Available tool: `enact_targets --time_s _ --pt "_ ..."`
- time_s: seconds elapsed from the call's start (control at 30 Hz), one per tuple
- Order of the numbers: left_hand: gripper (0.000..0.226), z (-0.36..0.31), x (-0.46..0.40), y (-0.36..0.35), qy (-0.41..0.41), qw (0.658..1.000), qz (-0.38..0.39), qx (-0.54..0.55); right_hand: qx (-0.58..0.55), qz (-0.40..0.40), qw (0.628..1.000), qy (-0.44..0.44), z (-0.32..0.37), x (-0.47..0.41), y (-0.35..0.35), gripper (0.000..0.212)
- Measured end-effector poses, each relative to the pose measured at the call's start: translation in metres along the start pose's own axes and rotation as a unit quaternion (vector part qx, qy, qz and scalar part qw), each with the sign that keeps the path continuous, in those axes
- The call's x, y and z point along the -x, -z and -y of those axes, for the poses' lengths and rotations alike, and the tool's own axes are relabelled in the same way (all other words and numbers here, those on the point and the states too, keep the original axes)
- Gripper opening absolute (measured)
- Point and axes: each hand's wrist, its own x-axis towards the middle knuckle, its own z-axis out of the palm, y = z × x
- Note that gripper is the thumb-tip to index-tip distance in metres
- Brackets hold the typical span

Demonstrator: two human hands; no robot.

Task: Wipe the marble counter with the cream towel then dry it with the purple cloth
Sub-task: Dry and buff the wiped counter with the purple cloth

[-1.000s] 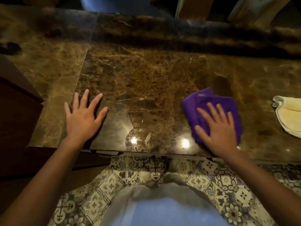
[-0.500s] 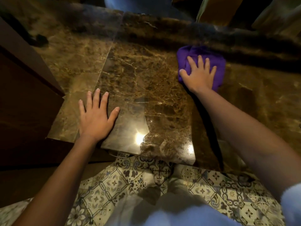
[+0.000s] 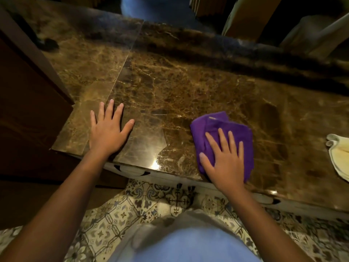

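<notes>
The brown marble counter [image 3: 170, 87] fills the middle of the view. A folded purple cloth [image 3: 217, 125] lies on it near the front edge, right of centre. My right hand [image 3: 224, 159] presses flat on the cloth with fingers spread, covering its near half. My left hand [image 3: 108, 131] rests flat on the bare marble at the front left, fingers apart, holding nothing. The cream towel [image 3: 340, 156] lies on the counter at the far right edge of the view, partly cut off.
A dark wooden cabinet side [image 3: 28, 110] stands against the counter's left end. A small dark object [image 3: 47, 44] sits at the back left. Patterned floor tiles [image 3: 160, 195] show below the counter's front edge. Wooden furniture and draped fabric [image 3: 311, 33] lie behind the counter.
My right hand has pulled the purple cloth from the back of the counter to the front edge. My left hand stayed flat on the marble.
</notes>
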Motion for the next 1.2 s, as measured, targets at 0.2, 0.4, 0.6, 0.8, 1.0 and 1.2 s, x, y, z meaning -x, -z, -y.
enact_targets --time_s 0.2,0.4,0.6,0.8,1.0,1.2 --pt "0.074 0.000 -0.001 -0.004 -0.003 1.000 -0.018 -0.014 0.008 0.002 1.000 -0.024 -0.007 0.037 -0.008 0.069" --pt "0.073 -0.002 -0.003 -0.006 -0.007 1.000 -0.025 -0.010 0.014 -0.014 0.999 0.048 0.067 -0.020 -0.019 0.071" --pt "0.074 0.001 0.000 -0.005 0.000 1.000 -0.029 0.005 -0.011 0.010 1.000 0.015 0.082 -0.162 -0.010 0.070" --pt "0.073 -0.001 0.003 0.001 0.002 1.000 -0.019 0.007 -0.038 0.054 0.998 -0.002 0.077 -0.210 0.012 0.067" --pt "0.071 0.001 0.004 0.001 0.001 1.000 -0.024 0.010 -0.011 0.037 0.989 0.144 0.071 -0.052 -0.005 0.067" --pt "0.070 0.002 0.002 -0.004 -0.007 0.999 -0.037 0.018 0.010 0.020 0.996 0.091 0.013 0.005 -0.006 0.067"
